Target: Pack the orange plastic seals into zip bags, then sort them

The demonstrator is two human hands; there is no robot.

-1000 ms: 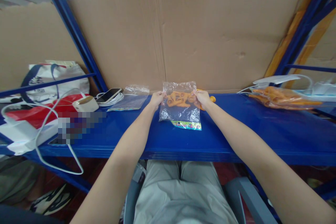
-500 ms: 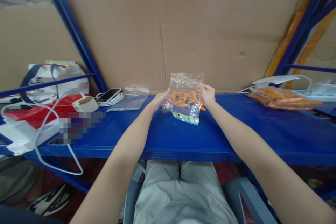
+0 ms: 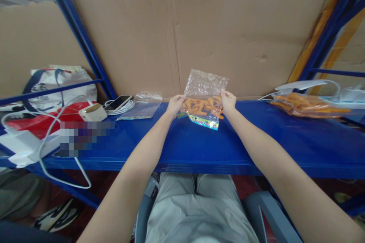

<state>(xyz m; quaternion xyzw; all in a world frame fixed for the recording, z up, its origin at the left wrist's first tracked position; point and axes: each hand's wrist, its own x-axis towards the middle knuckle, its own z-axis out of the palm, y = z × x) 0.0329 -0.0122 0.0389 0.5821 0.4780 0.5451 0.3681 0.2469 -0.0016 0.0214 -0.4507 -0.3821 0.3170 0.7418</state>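
Note:
A clear plastic bag (image 3: 205, 91) with several orange plastic pieces (image 3: 203, 105) inside and a colourful strip along its lower edge is held up over the blue shelf (image 3: 199, 148). My left hand (image 3: 175, 104) pinches the bag's left side. My right hand (image 3: 227, 101) pinches its right side. The bag's upper part stands up against the cardboard back wall (image 3: 199, 34).
An empty clear bag (image 3: 142, 105) lies left of my hands, beside a phone (image 3: 118, 103) on a coiled white cable. Further left are a small cream device (image 3: 92, 113), a tote bag (image 3: 59, 83) and white cables. A large bag of orange pieces (image 3: 308, 105) lies at right.
Both hands have lifted the bag off the shelf and turned it more upright, so its empty top now stands higher against the cardboard.

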